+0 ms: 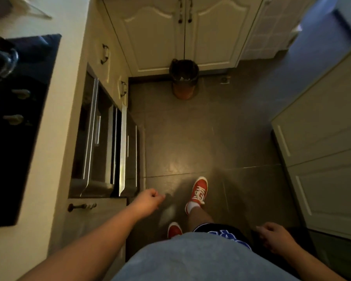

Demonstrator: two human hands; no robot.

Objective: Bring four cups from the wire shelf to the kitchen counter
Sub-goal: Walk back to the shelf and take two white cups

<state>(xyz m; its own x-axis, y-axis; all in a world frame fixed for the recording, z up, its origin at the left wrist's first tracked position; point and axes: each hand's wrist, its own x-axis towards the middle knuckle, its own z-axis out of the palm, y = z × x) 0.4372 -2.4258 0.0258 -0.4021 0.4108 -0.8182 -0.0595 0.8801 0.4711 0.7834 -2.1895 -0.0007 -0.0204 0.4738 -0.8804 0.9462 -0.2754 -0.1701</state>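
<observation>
Walking along the kitchen floor [190, 138], I am seeing everything through the head view, looking down past my grey shirt. My left hand [148, 199] is swinging forward beside the drawer fronts, fingers curled loosely in, carrying nothing. My right hand [274, 238] is hanging low by my hip, fingers half curled, also carrying nothing. So each grip is narrow and idle.

No cups are showing anywhere, and the wire shelf is out of sight too, so I cannot say where the cups are standing. The worktop [65, 98] is running up my left side, pale, with a dark hob [18, 128] set into it and something glassy and blurred at its far end, too smeared to name. A lined bin [183, 78] is standing against the cream cupboard doors [182, 33] ahead. My red sneaker [199, 191] is stepping out in front.

Judging ahead: cups are likely light, rigid and breakable, possibly slick, so I am planning to take each around the body or by a handle, and not stack carelessly.

Writing: blue lettering is peeking out on my dark shorts [225, 233], but it is too cut off to read. No other labels are legible.
</observation>
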